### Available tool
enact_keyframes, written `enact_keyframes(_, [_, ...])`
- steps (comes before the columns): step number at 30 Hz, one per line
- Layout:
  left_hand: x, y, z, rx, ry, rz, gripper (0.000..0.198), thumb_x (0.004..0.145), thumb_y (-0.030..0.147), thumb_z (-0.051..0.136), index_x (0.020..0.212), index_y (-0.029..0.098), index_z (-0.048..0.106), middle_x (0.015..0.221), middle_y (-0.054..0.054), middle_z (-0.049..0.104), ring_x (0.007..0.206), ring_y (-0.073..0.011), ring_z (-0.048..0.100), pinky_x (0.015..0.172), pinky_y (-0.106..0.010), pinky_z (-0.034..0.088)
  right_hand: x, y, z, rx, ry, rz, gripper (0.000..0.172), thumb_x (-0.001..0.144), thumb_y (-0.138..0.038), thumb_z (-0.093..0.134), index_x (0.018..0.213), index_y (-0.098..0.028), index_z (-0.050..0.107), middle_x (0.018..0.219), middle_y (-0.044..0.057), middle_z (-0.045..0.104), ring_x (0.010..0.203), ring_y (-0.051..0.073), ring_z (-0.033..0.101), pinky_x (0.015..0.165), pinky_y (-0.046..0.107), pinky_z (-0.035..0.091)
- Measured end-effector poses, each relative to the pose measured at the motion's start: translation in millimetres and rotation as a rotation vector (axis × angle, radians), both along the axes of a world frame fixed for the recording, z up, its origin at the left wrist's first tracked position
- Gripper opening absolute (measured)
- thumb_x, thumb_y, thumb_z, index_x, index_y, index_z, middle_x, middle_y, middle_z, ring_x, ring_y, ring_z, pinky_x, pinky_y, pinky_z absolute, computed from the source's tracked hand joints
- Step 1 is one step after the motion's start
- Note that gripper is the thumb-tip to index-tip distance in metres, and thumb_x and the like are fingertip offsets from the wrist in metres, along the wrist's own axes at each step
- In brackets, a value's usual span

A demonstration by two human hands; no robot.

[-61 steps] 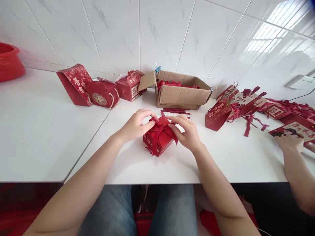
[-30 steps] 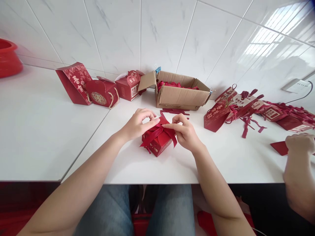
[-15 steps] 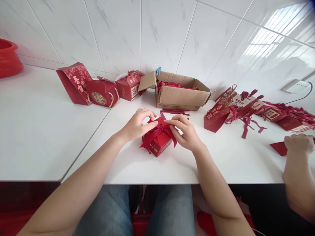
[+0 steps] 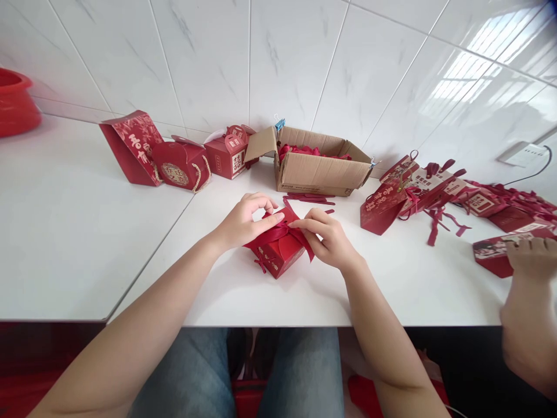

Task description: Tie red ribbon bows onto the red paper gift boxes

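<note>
A small red gift box (image 4: 281,259) with gold print sits on the white table in front of me. A dark red ribbon (image 4: 275,234) is tied in a bow across its top. My left hand (image 4: 247,222) is at the box's left, thumb and fingers closed on the ribbon near the knot. From the right, my right hand (image 4: 324,234) pinches the ribbon close to the knot with thumb and forefinger. A thin red tassel or cord hangs at the box's left side. The fingertips partly cover the knot.
Behind the box lie loose ribbon strips (image 4: 310,198) and a cardboard carton (image 4: 324,174) of red ribbons. Finished-looking red boxes (image 4: 180,165) stand back left; more red boxes (image 4: 383,206) stand right. At far right, another person's hand (image 4: 533,258) holds a red box (image 4: 491,255).
My left thumb has slid right toward the knot, and the bow's left side has shifted, baring the tassel. At far right, the other person's red box has turned, showing its printed face.
</note>
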State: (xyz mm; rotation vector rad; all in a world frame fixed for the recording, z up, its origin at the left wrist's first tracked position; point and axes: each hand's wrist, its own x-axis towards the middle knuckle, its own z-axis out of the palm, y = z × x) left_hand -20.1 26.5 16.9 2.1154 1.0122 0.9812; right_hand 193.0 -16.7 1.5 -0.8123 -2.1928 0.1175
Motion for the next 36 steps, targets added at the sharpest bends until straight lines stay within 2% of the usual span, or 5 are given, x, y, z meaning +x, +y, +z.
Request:
enact_keyframes(10, [-2, 4, -4.6, 0.059, 0.067, 0.017, 0.020, 0.078, 0.035, 0.059, 0.068, 0.021, 0.048, 0.105, -0.004, 0.064, 0.113, -0.0248, 0.049, 0.102, -0.045, 0.036, 4, 0, 0.0, -0.089, -0.063, 0.039, 0.038, 0.095, -0.013, 0.031, 0.118, -0.021, 0.060, 0.079, 0.004, 0.045, 0.073, 0.016, 0.047, 0.066, 0.032, 0.046])
enact_keyframes(19, [-3, 8, -4.2, 0.079, 0.152, 0.035, 0.025, 0.078, 0.039, 0.058, 0.067, 0.019, 0.048, 0.105, -0.005, 0.059, 0.112, -0.0258, 0.046, 0.102, -0.048, 0.032, 8, -2, 3.8, -0.186, -0.125, 0.097, 0.040, 0.094, -0.013, 0.032, 0.127, -0.021, 0.054, 0.082, 0.005, 0.047, 0.074, 0.017, 0.047, 0.067, 0.032, 0.044])
enact_keyframes(28, [-3, 8, -5.4, 0.127, 0.180, 0.068, 0.027, 0.076, 0.040, 0.058, 0.064, 0.019, 0.047, 0.103, -0.005, 0.055, 0.107, -0.0253, 0.046, 0.101, -0.047, 0.031, 10, -4, 9.1, -0.187, -0.150, 0.122, 0.042, 0.093, -0.011, 0.033, 0.128, -0.019, 0.053, 0.081, 0.004, 0.047, 0.072, 0.016, 0.047, 0.066, 0.031, 0.044])
enact_keyframes(33, [-2, 6, -3.7, 0.071, 0.037, 0.010, 0.025, 0.076, 0.039, 0.056, 0.068, 0.020, 0.042, 0.098, -0.006, 0.056, 0.103, -0.0235, 0.049, 0.097, -0.042, 0.038, 3, -2, 3.8, -0.166, 0.003, 0.043, 0.037, 0.092, -0.013, 0.038, 0.125, -0.022, 0.053, 0.088, 0.004, 0.057, 0.073, 0.014, 0.051, 0.066, 0.029, 0.045])
enact_keyframes(36, [-4, 5, -1.0, 0.055, 0.022, -0.037, 0.027, 0.071, 0.037, 0.060, 0.067, 0.020, 0.040, 0.100, -0.006, 0.057, 0.103, -0.0236, 0.049, 0.096, -0.041, 0.039, 0, 0, 0.9, -0.113, 0.120, -0.069, 0.028, 0.090, -0.017, 0.047, 0.116, -0.023, 0.056, 0.080, 0.001, 0.057, 0.069, 0.013, 0.050, 0.063, 0.028, 0.044])
